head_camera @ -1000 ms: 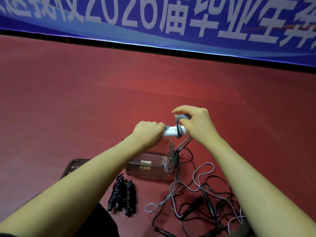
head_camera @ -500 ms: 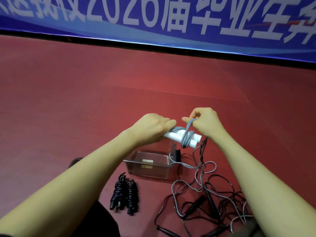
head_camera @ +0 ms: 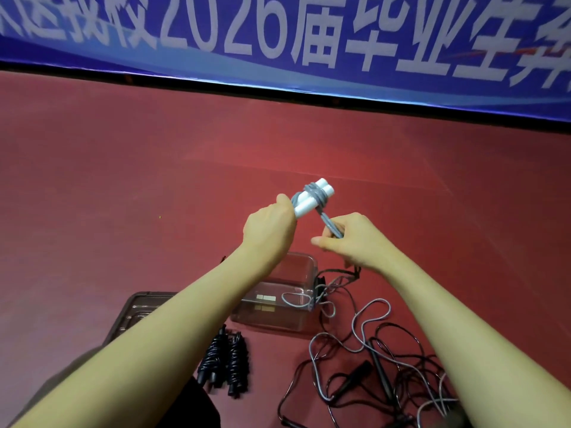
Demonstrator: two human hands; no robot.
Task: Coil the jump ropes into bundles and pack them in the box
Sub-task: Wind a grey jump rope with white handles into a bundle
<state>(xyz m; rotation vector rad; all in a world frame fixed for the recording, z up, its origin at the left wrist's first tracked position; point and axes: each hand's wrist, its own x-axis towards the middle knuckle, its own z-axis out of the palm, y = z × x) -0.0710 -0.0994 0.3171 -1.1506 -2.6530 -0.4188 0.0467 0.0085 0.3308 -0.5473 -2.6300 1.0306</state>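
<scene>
Grey jump rope (head_camera: 319,201), head view: a few turns are wound round its two white handles (head_camera: 312,197), held side by side above the floor at about 12 o'clock from the box. Left hand (head_camera: 269,231) grips the near ends of the handles, fingers curled round them, far ends tilted up and away. Likely reason: pairing the handles gives a stiff core to wrap against. Right hand (head_camera: 352,239) pinches the cord just below the wraps, pulled toward 5 o'clock, which looks like tension to keep the turns tight.

The rest of the grey cord hangs down, loops over the right wall of the clear plastic box (head_camera: 278,316) and trails onto the red floor (head_camera: 154,180) at 4 o'clock, mixed in with the loose black ropes (head_camera: 364,375). Judgement: snag risk there as slack is drawn up.

Finished black bundle (head_camera: 224,364) lies at 7 o'clock of the box, just beside it, not yet packed. Dark lid (head_camera: 139,307) lies at 9 o'clock, partly under the left forearm.

Box mouth is open, and nothing blocks it from above except the draped loop. Wide bare floor from 10 to 2 o'clock, up to the blue banner (head_camera: 278,41).
</scene>
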